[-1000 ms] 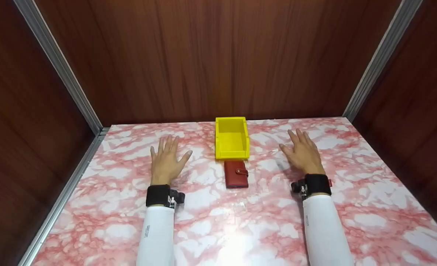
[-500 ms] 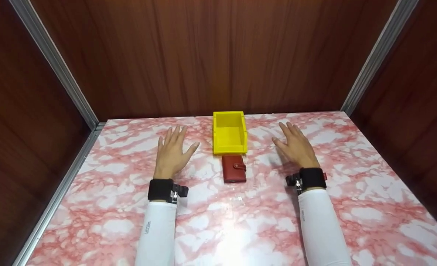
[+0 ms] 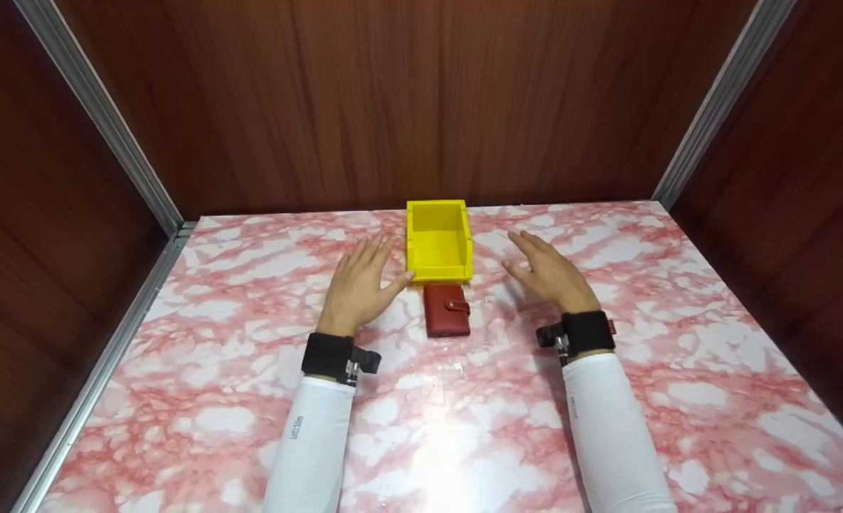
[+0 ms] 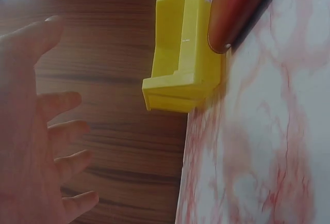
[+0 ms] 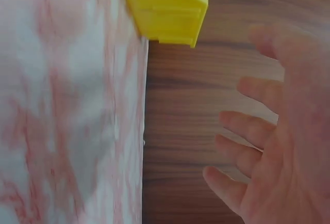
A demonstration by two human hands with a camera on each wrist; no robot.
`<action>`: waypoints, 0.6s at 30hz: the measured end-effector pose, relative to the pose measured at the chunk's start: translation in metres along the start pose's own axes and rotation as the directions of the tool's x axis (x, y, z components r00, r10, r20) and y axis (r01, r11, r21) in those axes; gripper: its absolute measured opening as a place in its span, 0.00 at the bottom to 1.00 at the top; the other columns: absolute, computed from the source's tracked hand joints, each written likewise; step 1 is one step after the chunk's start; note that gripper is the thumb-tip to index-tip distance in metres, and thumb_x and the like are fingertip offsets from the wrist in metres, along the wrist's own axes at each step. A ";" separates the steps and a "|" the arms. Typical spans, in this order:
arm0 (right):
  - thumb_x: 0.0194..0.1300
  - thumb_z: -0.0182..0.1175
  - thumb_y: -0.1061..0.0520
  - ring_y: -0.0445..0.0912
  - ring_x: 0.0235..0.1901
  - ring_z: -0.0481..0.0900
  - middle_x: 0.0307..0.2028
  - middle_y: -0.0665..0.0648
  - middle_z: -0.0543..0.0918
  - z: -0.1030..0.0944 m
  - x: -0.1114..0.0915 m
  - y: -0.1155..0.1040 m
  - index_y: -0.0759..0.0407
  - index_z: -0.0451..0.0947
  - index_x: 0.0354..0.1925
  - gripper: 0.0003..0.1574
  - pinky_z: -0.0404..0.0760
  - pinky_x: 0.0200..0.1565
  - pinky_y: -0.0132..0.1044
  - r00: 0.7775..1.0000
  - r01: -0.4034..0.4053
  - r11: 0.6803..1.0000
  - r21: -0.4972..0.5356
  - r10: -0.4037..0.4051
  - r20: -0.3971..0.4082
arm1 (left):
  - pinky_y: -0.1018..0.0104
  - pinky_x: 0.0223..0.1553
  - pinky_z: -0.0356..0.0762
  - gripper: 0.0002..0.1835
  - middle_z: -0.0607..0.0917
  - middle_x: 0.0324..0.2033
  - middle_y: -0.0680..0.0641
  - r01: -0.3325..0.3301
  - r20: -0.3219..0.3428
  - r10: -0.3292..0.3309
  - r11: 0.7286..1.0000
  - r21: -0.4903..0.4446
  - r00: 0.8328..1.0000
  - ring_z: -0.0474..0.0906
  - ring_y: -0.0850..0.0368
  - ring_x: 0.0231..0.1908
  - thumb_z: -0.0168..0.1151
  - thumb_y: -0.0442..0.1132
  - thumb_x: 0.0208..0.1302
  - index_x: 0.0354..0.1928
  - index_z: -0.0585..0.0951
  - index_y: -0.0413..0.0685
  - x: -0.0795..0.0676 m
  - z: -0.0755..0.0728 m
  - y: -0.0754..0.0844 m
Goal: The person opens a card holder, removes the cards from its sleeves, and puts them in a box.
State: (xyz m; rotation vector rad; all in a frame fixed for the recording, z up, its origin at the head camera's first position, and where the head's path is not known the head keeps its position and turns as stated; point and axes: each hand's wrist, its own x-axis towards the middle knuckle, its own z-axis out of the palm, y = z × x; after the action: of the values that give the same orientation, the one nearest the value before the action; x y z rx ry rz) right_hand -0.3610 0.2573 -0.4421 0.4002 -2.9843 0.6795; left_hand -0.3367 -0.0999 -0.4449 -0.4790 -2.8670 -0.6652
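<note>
A yellow plastic bin (image 3: 439, 273) stands near the back of the table, its low front lip toward me. Just in front of it lies a red wallet (image 3: 447, 312) with a snap strap on its right side. My left hand (image 3: 359, 288) is to the left of both, fingers extended, thumb tip close to the bin's front left corner in the head view. To the right of the bin, my right hand (image 3: 553, 276) has its fingers stretched toward the back and holds nothing. Both wrist views show the hands above the table surface, apart from the yellow bin (image 4: 198, 43).
The table (image 3: 678, 399) has a pink and white marbled top. A dark wood panel (image 3: 421, 100) rises behind it, with side panels and metal posts (image 3: 107, 107) at left and right. Each wrist wears a black strap with a small camera.
Both hands have moved inward toward the bin, the left one further. The head view has tilted slightly, so the bin and wallet appear higher in it. Neither hand has taken hold of anything.
</note>
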 end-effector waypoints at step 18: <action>0.77 0.66 0.53 0.58 0.59 0.88 0.63 0.65 0.88 0.037 0.005 -0.056 0.61 0.85 0.65 0.24 0.85 0.68 0.55 0.969 0.235 0.972 -0.030 -0.232 0.084 | 0.49 0.79 0.73 0.30 0.81 0.73 0.41 -0.094 0.087 0.104 0.989 -0.115 0.991 0.77 0.44 0.75 0.72 0.47 0.73 0.72 0.80 0.42 -0.007 0.038 0.032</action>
State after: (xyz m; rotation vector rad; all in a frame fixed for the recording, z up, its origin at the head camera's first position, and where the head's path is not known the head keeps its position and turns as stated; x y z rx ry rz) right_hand -0.3512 0.1910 -0.4517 0.7788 -2.9495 0.5925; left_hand -0.3218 -0.0574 -0.4670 -0.6817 -2.8796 -0.8083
